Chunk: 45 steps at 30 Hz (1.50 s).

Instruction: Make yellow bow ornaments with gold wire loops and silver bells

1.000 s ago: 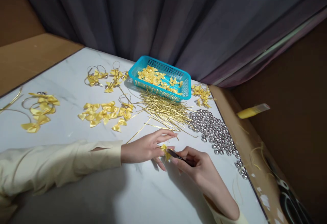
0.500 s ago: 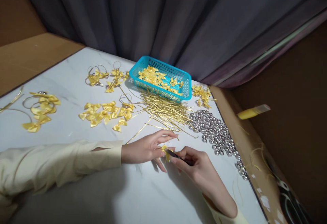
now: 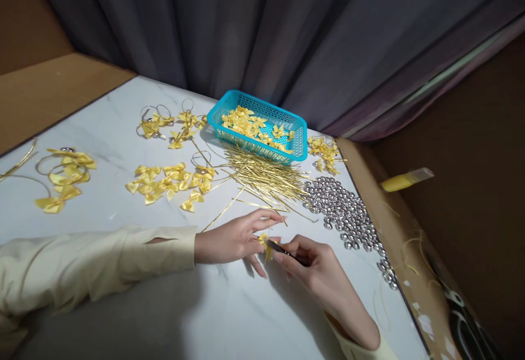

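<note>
Between thumb and fingers, my left hand (image 3: 241,236) pinches a small yellow ribbon bow (image 3: 268,253), its other fingers stretched out. My right hand (image 3: 314,264) grips dark tweezers (image 3: 283,249), whose tip reaches the middle of the bow. Fingers partly cover the bow, so its centre is hard to make out. Just beyond the hands lies a heap of gold cords (image 3: 266,179). To the right of it spreads a pile of shiny silver bells or beads (image 3: 344,212). Loose yellow bows (image 3: 164,182) lie behind my left forearm.
A blue basket (image 3: 301,149) with yellow bows stands at the back. Bows with cord loops (image 3: 68,176) lie at left, and more bows (image 3: 326,152) at right of the basket. Scissors (image 3: 467,321) and a yellow tube (image 3: 406,179) lie beyond the white table's right edge.
</note>
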Motion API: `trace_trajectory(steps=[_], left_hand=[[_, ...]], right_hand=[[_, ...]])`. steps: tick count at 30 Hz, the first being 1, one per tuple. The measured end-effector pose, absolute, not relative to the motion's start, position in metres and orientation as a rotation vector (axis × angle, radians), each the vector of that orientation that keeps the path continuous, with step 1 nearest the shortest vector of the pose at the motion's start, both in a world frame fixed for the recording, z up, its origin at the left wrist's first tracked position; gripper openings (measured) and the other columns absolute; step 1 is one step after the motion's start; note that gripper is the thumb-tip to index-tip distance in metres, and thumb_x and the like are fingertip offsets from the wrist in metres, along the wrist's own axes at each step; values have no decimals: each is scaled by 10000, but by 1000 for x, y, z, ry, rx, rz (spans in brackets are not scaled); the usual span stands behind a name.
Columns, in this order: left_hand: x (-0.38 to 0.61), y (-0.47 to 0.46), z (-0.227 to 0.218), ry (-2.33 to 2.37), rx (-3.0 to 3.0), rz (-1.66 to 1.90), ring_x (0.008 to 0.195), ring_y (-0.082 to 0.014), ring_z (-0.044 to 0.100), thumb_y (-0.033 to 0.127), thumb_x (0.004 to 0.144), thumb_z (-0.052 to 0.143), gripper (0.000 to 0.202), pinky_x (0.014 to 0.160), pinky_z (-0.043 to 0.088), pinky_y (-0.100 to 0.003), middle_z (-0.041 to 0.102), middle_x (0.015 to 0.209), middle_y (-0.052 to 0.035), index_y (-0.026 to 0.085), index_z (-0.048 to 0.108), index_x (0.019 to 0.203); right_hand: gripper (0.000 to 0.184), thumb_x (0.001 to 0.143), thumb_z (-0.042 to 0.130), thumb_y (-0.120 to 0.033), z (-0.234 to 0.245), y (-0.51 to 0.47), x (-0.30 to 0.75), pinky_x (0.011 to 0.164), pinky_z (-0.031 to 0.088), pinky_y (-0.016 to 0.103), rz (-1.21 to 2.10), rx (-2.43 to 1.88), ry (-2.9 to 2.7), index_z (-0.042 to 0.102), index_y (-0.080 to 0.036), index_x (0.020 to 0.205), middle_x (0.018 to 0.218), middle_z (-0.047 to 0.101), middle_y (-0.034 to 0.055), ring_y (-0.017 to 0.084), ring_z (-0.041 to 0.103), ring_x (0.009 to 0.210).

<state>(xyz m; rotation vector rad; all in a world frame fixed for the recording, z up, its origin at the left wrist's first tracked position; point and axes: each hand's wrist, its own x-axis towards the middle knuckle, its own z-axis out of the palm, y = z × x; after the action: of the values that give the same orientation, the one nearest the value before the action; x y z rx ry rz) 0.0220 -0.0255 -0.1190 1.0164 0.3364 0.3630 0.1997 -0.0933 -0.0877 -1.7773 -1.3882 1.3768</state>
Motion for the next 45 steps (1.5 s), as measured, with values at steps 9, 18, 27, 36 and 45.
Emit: trace_trajectory(steps=[9, 18, 27, 36, 45], left_hand=[[22, -26, -118, 348, 1015, 364, 775, -145, 677, 148, 829, 553, 471, 614, 556, -261, 172, 1488, -130, 302, 378, 1238], [22, -24, -118, 362, 846, 381, 1221, -379, 429, 141, 773, 636, 510, 586, 579, -268, 146, 1498, -131, 260, 390, 1203], [24, -27, -116, 343, 891, 444, 1286, -373, 337, 181, 792, 628, 449, 605, 587, -295, 306, 1436, -157, 223, 413, 1184], [29, -2, -60, 248, 1236, 639, 1251, -342, 400, 160, 849, 548, 377, 640, 599, -304, 341, 1414, -124, 244, 433, 1198], [27, 22, 12, 362, 1488, 884, 1255, -315, 399, 143, 814, 567, 419, 703, 564, -268, 286, 1441, -82, 252, 446, 1199]], right_hand=[[349, 698, 658, -463, -80, -94, 204, 435, 272, 205, 1400, -1788, -1342, 510, -158, 616, 496, 511, -28, 79, 405, 452], [349, 685, 645, -512, -96, -104, 256, 551, 429, 284, 585, -2089, -1510, 576, -173, 734, 680, 649, 61, 196, 588, 606], [258, 824, 557, -415, -107, -109, 249, 841, 422, 381, 282, -1819, -1826, 599, -169, 888, 962, 624, 118, 255, 558, 931], [291, 865, 503, -384, -30, -74, 207, 497, 418, 208, 1024, -1503, -1754, 648, -148, 774, 600, 615, 14, 111, 557, 519], [133, 878, 469, -243, 12, -48, 201, 533, 476, 213, 297, -1273, -1844, 580, -172, 855, 677, 643, 34, 124, 611, 575]])
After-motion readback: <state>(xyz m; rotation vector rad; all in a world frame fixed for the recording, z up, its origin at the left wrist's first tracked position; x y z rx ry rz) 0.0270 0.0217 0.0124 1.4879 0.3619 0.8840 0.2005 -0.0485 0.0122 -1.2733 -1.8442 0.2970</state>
